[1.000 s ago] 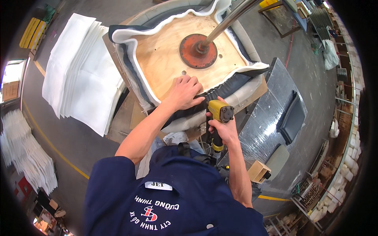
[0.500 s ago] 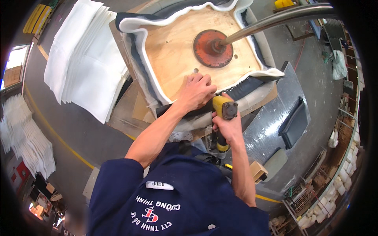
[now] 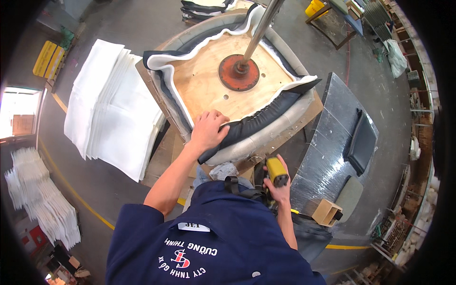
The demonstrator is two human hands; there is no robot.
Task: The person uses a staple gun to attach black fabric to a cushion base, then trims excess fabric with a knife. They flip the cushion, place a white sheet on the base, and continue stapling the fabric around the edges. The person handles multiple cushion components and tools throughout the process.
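Observation:
A seat panel lies upside down in a padded frame, its plywood base (image 3: 199, 78) facing up. White padding (image 3: 172, 97) and a black cover (image 3: 242, 130) stand up around its edges. Along the near side the cover is folded over the wood, with a line of small staple marks. My left hand (image 3: 209, 132) rests at the near left corner, fingers bent over the fold and thumb on the black material. My right hand (image 3: 281, 191) grips a yellow and black staple gun (image 3: 277, 170), held off the panel near my body. A round orange press plate (image 3: 232, 78) bears on the plywood.
A metal rod (image 3: 263, 27) rises from the press plate. White foam sheets (image 3: 107, 104) are stacked at left. On the right, a shiny metal-topped table (image 3: 316, 156) carries a black cushion (image 3: 361, 142) and a small wooden box (image 3: 326, 212).
My right hand has drawn the staple gun back from the panel edge toward my body. My left hand has shifted left along the near edge toward the corner.

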